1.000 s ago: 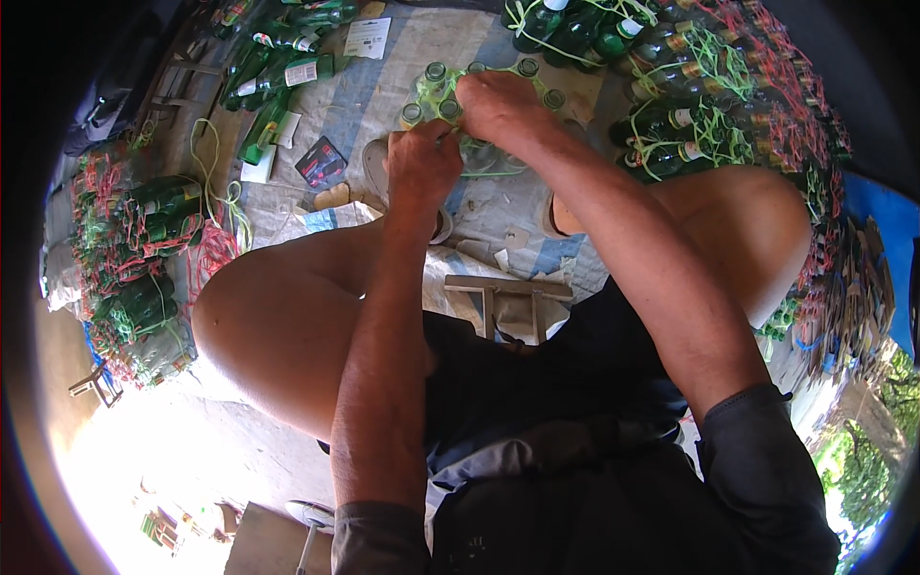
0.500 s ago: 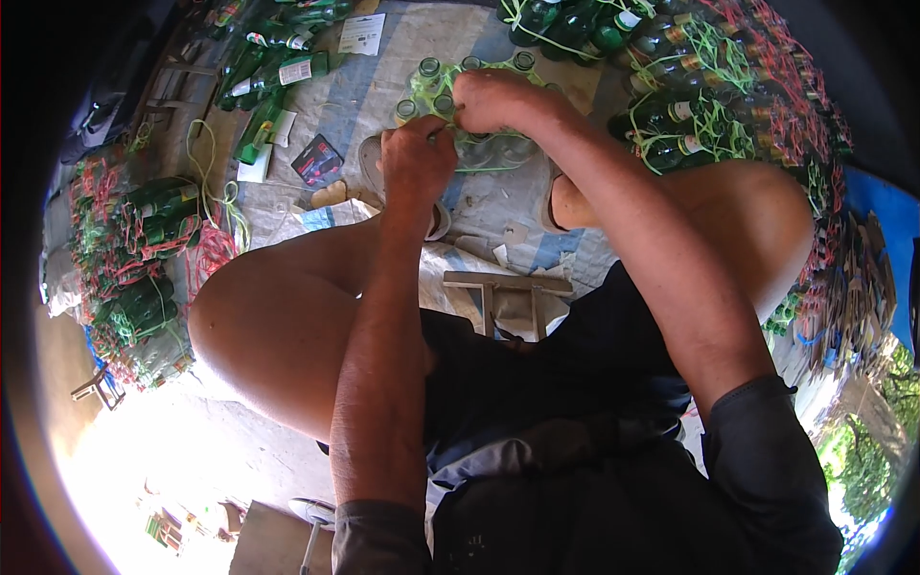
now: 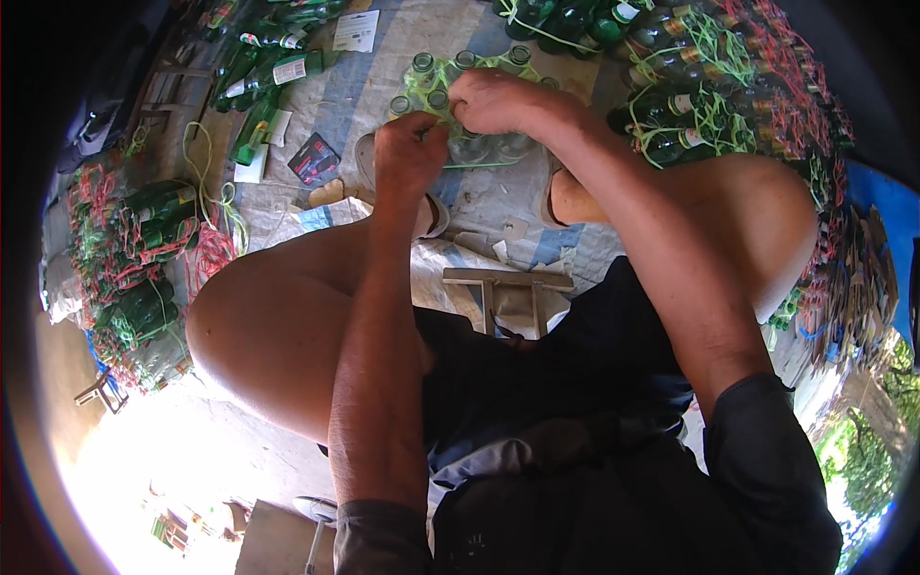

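A cluster of clear glass bottles [image 3: 423,63] stands upright between my feet, bound together with bright green plastic string [image 3: 446,73]. Over its near left side my left hand [image 3: 410,146] is closed in a pinch on the string. My right hand [image 3: 496,102] is curled above the middle of the cluster, its fingers closed on the string as well. The right fingertips are mostly hidden behind the hand. Both hands sit close together at the height of the bottle necks.
Green bottles [image 3: 290,70] lie at the far left. Tied bundles of bottles [image 3: 671,120] fill the right, with more bundles [image 3: 158,216] at the left. A small wooden stool [image 3: 508,281] stands between my knees. A dark printed card [image 3: 314,159] lies on the ground sheet [image 3: 383,48].
My left hand has shifted slightly left and toward me, away from the right hand. The bottle cluster appears a little further left and up. My right hand has barely moved.
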Motion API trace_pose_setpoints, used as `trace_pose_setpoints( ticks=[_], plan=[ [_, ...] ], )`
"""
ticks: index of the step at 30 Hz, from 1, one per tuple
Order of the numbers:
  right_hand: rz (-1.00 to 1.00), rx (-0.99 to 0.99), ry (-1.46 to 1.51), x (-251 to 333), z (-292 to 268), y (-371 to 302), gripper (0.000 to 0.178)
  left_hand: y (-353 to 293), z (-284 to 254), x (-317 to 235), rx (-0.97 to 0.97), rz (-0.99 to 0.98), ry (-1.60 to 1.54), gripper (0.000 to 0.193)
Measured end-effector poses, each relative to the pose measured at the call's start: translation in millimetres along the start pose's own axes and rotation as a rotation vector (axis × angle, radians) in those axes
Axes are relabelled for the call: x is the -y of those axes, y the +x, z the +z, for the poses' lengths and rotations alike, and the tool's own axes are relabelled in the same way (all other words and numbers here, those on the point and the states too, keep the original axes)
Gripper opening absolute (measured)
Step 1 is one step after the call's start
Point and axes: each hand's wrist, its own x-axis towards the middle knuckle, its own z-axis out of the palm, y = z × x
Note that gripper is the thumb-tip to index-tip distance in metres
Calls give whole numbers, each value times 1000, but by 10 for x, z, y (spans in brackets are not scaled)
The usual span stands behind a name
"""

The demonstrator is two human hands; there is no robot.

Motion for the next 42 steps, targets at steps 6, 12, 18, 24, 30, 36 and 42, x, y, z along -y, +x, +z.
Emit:
trace_pose_setpoints(
  ticks=[6,12,18,24,30,36,42],
  plan=[
    [-23,-179,-96,-14,138,-53,18,14,18,15,-7,1,-22,17],
    [29,-330,7,63,201,-159,16,39,10,-4,-12,8,-12,18],
    [60,-331,-21,111,208,-197,16,28,-19,-66,-33,-138,-136,17],
    [38,-504,140,28,322,-227,10,35,-25,-49,-22,-143,-123,16],
    [-83,-480,217,14,306,-293,8,45,-21,-40,-3,-161,-148,17],
    [-20,-450,178,153,327,-365,9,39,-29,29,-16,-196,-200,19],
    [10,-522,137,167,380,-392,9,40,-30,-9,-29,-193,-241,18]
  ],
)
